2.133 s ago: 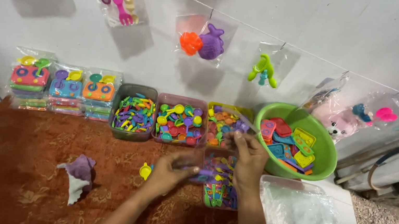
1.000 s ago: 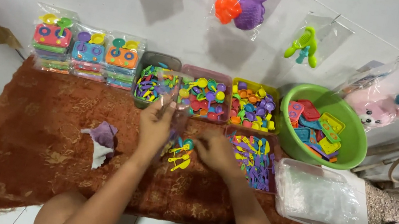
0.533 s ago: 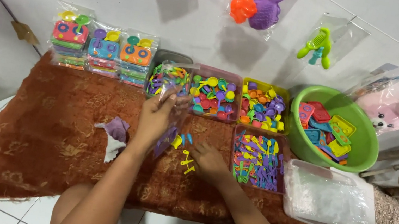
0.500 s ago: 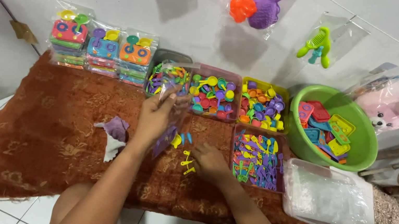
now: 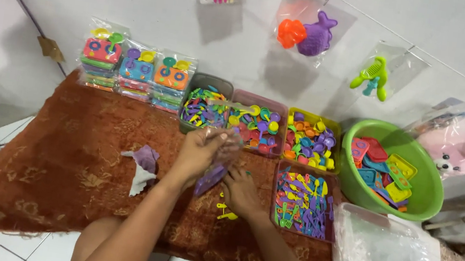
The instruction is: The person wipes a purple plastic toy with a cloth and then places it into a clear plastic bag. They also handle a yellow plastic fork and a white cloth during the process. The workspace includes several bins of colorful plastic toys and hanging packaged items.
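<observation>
**A:** Your left hand [image 5: 200, 150] is raised over the rust-brown patterned rug [image 5: 41, 175], fingers curled and pinched on the top edge of a clear plastic bag with purple toy pieces inside [image 5: 215, 174]. The bag hangs down from those fingers, so its long axis runs from your fingertips down towards the rug, tilted a little to your right.

**B:** And the other hand?

**A:** Your right hand [image 5: 241, 192] lies low on the rug, just below and to the right of the bag's bottom end, touching or nearly touching it. Whether its fingers are spread or closed I cannot tell; the bag hides their tips. It is the nearer hand to the small yellow plastic utensils [image 5: 225, 210] lying loose on the rug, which sit just beside its wrist, on your side of the bag.

**B:** What lies around the bag?

**A:** Just right of it stands the dark-red rectangular tray of mixed coloured plastic cutlery [image 5: 303, 202]. Beyond it, towards the wall, is the pink tray of round coloured toy pieces [image 5: 254, 129], with the grey tray of small coloured pieces [image 5: 204, 106] to that one's left. Well left of the bag lies a crumpled purple-and-white scrap [image 5: 143, 163], apart from both hands.
</observation>
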